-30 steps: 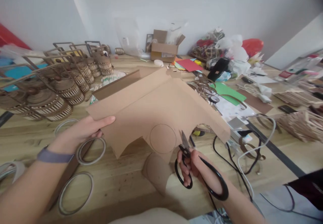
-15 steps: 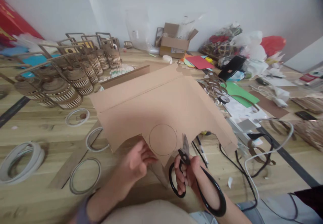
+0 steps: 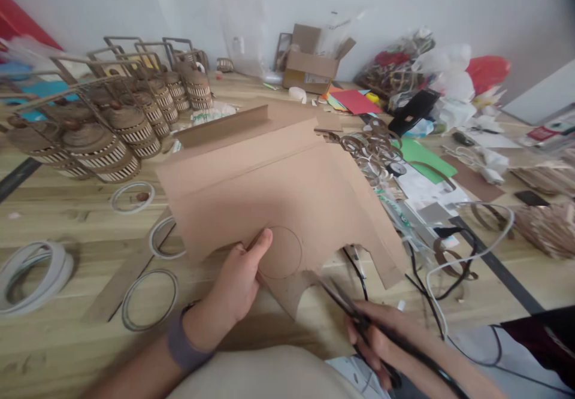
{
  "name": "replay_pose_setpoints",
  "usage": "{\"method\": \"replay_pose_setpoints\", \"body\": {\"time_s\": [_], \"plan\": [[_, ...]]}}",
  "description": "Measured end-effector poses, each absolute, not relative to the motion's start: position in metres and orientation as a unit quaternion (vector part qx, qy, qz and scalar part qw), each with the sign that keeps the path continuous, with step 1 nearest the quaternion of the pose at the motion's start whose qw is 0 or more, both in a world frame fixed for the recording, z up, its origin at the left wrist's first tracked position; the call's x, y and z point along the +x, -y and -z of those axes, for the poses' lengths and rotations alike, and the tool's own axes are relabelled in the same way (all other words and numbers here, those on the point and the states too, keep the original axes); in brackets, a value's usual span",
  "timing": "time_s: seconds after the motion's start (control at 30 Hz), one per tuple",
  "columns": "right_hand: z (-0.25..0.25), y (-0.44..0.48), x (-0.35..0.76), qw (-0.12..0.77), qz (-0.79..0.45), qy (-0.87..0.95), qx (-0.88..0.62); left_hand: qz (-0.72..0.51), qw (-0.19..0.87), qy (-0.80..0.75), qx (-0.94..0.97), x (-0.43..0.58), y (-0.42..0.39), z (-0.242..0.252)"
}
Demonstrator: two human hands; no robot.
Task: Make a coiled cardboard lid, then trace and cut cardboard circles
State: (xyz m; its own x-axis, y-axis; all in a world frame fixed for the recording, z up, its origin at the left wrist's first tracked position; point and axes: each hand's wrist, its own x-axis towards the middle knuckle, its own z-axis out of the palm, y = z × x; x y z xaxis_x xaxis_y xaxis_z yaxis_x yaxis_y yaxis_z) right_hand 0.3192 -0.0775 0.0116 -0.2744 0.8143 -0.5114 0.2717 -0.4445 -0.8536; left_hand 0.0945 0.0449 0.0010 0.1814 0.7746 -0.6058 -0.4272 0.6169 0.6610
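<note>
A large sheet of brown cardboard (image 3: 251,189) lies before me, creased along its length, with curved notches cut from its near edge. A drawn circle (image 3: 284,254) shows close to that edge. My left hand (image 3: 242,276) pinches the cardboard just left of the circle, thumb on top and fingers hidden underneath. In my right hand (image 3: 372,333) are black-handled scissors (image 3: 345,303), their blades pointing at the cardboard's near edge to the right of the circle. Motion blurs the blades, and whether they touch the cardboard I cannot tell.
Several small slatted lanterns (image 3: 103,147) with handles stand at the left. White rings (image 3: 33,279) lie on the wooden table. A cardboard box (image 3: 312,66) is at the back wall. Coiled brown strips (image 3: 371,147), green paper (image 3: 426,160) and cables (image 3: 471,255) crowd the right side.
My left hand has gone from loose beside the cardboard to gripping its near edge. My right hand has moved right and toward me with the scissors, which have turned to point leftward.
</note>
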Motion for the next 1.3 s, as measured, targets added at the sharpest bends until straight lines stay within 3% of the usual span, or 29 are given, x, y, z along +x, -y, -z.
{"method": "replay_pose_setpoints", "body": {"time_s": [0.13, 0.6, 1.3], "plan": [[-0.029, 0.063, 0.308, 0.247, -0.615, 0.472, -0.581, -0.407, 0.755, -0.488, 0.162, 0.096, -0.042, -0.001], [-0.010, 0.039, 0.300, 0.172, -0.630, 0.475, -0.590, -0.377, 0.799, -0.451, 0.126, 0.095, -0.038, 0.013], [-0.030, 0.000, 0.319, 0.054, -0.713, 0.380, -0.587, -0.340, 0.813, -0.452, 0.139, 0.099, -0.038, 0.013]]}}
